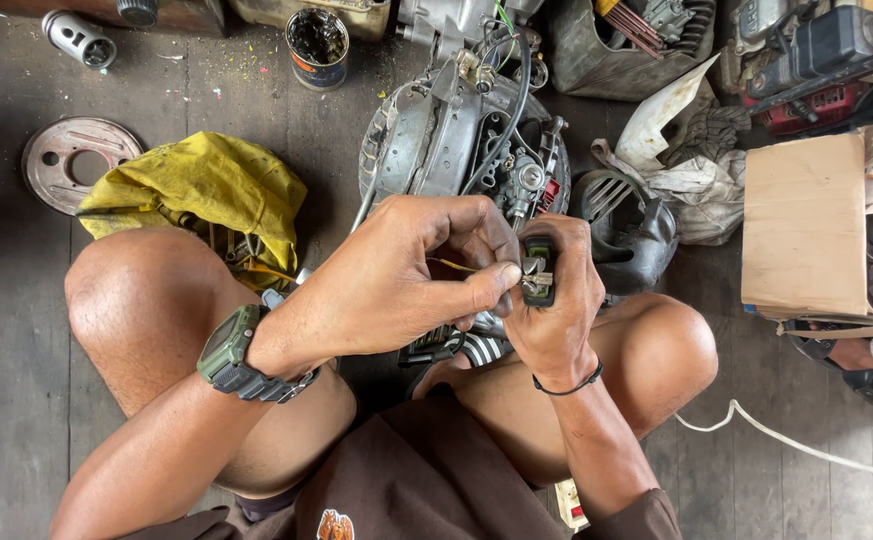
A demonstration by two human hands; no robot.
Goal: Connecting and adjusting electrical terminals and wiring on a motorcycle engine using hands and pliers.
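Observation:
My right hand (556, 305) grips a small black electrical part (538, 270) with metal terminals, held upright between thumb and fingers. My left hand (406, 275), with a green watch on its wrist, pinches a thin yellow wire (451, 265) and presses its end against the part's terminals. Both hands meet just above my bare knees. Directly beyond them a grey small engine (456, 130) with black cables stands on the dark wooden floor (16, 330).
A yellow cloth bag (206, 190) lies by my left knee, a round metal disc (71, 160) beyond it. A dirty tin can (317, 45) stands at the back. A cardboard box (804, 225), white rags, a black cover (631, 225) and engine parts crowd the right.

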